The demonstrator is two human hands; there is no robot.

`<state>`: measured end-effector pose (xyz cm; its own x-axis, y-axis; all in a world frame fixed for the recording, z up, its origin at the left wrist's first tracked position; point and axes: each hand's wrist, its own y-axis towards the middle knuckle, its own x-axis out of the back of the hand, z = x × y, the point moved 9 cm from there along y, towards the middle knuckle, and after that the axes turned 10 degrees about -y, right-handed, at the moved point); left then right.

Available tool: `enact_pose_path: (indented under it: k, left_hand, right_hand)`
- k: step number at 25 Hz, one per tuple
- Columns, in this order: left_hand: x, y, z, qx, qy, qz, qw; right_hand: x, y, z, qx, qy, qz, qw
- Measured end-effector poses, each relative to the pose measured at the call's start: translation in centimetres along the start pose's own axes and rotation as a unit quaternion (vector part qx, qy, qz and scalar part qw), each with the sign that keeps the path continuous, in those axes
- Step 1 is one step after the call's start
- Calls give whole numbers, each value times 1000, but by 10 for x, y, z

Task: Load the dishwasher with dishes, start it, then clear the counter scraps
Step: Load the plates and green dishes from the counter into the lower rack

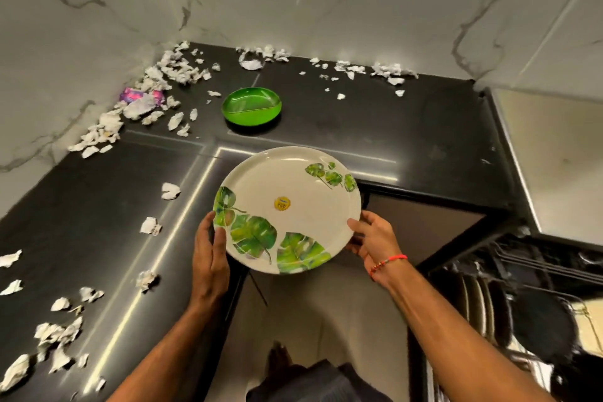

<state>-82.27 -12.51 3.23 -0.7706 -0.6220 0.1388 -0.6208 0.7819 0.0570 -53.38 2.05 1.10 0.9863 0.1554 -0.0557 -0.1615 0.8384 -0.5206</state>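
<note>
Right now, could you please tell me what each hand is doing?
Left hand: grips the left rim of the leaf-print plate.
Right hand: grips the plate's right rim, fingers curled under it.

Two bare forearms reached into view from the bottom edge, with no sleeves visible along either one. The left hand (208,250) wore nothing: no ring, watch or band showed on it. The right hand (372,237) had a thin cord bracelet (388,262) at the wrist, mostly bright red-orange, with a few small gold-coloured beads and a short greenish section threaded on it. Low in the middle of the view, a piece of dark grey clothing (313,383) with fine ribbing or narrow stripes covered part of the person's body; which garment it was could not be told.
</note>
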Motion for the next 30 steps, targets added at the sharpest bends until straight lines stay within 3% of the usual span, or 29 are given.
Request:
enact_pose_path:
  k: [3, 8, 11, 14, 19, 25, 30]
  left_hand:
    - [-58, -8, -34, 35, -83, 31, 995]
    - [-154, -61, -50, 45, -51, 67, 995]
    - [-242, -101, -47, 99, -8, 176, 979]
    - [-342, -164, -53, 116, 49, 300, 946]
    - [-477, -244, -47, 117, 164, 429, 881]
    - [-643, -331, -66, -16, 210, 578, 789]
    - [-808, -390, -31, -95, 246, 650, 713]
  right_hand:
    - [65, -26, -11, -1, 51, -19, 999]
    - [211, -75, -45, 11, 124, -86, 989]
    - [305, -123, -62, 49, 148, -132, 979]
    - [404, -174, -93, 53, 154, -217, 962]
    - [532, -251, -144, 52, 111, -379, 917]
    - [626, -311, -209, 34, 138, -516, 845]
    - [702, -316, -259, -44, 101, -644, 757]
